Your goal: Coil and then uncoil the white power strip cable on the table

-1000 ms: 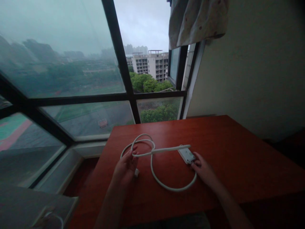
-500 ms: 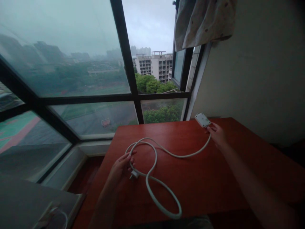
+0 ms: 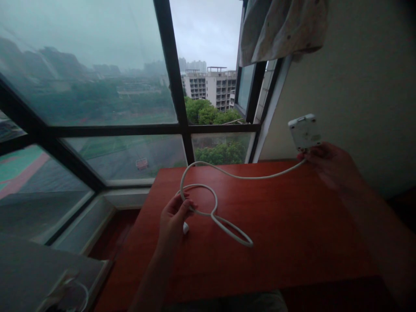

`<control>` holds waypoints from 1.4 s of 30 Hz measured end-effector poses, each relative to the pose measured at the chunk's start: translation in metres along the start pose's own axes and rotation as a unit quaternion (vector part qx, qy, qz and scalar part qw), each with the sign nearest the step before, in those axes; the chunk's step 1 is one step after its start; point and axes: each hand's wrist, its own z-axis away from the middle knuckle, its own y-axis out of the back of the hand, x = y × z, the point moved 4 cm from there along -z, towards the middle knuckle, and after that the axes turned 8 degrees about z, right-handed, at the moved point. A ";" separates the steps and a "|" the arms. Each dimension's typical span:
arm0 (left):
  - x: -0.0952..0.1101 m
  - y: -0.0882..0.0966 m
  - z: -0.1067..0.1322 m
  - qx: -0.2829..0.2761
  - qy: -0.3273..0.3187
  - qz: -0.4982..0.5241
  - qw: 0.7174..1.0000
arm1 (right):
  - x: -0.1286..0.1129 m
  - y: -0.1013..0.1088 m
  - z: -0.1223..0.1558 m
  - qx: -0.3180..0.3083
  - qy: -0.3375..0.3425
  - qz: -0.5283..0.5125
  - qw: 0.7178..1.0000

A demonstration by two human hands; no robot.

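A white cable [image 3: 227,173] loops over the red-brown table [image 3: 286,234]. My left hand [image 3: 173,219] is closed round the cable near its plug end [image 3: 185,228], just above the tabletop. My right hand [image 3: 328,162] is raised at the right, near the wall, and grips the cable's other end just below the white square socket block [image 3: 304,131]. The block is lifted off the table and faces me. The cable hangs in a slack arc between both hands, with one loop [image 3: 232,229] lying on the wood.
Large windows with dark frames [image 3: 182,125] stand behind the table. A patterned curtain [image 3: 282,26] hangs at the top right beside a pale wall [image 3: 364,86]. At the bottom left lies a grey surface with another white cable [image 3: 69,290].
My right hand has lifted the socket block from the table's far edge up toward the wall. The cable has pulled straighter, and its loop on the table has shrunk. My left hand rose slightly.
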 end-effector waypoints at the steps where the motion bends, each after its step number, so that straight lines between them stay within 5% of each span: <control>1: 0.000 -0.004 0.002 -0.008 -0.018 -0.019 1.000 | -0.003 -0.002 0.004 -0.003 0.005 -0.007 1.000; 6: 0.000 -0.014 0.010 -0.044 -0.088 -0.072 0.993 | -0.019 -0.012 0.018 -0.019 0.030 -0.030 0.999; 11: -0.004 -0.005 0.012 -0.048 -0.071 -0.086 0.993 | -0.022 -0.020 0.029 -0.023 -0.001 -0.084 0.996; 19: -0.038 0.011 0.037 -0.001 0.037 -0.017 0.999 | 0.029 -0.041 0.050 -0.041 -0.134 -0.107 0.984; 24: -0.059 0.013 0.059 0.026 0.083 0.000 0.996 | 0.045 -0.043 0.054 -0.018 -0.156 -0.118 0.981; 30: -0.082 0.012 0.075 0.022 0.177 -0.052 0.983 | 0.005 -0.055 0.060 -0.045 -0.077 -0.078 0.993; 34: -0.088 0.007 0.071 -0.097 0.261 -0.184 0.943 | -0.032 -0.074 0.074 -0.075 0.007 -0.018 0.997; 38: -0.082 0.002 0.060 -0.177 0.217 -0.341 0.897 | -0.054 -0.102 0.095 -0.119 0.080 0.097 0.985; 42: -0.071 -0.001 0.056 -0.180 0.156 -0.405 0.883 | -0.065 -0.138 0.126 -0.158 0.161 0.169 0.960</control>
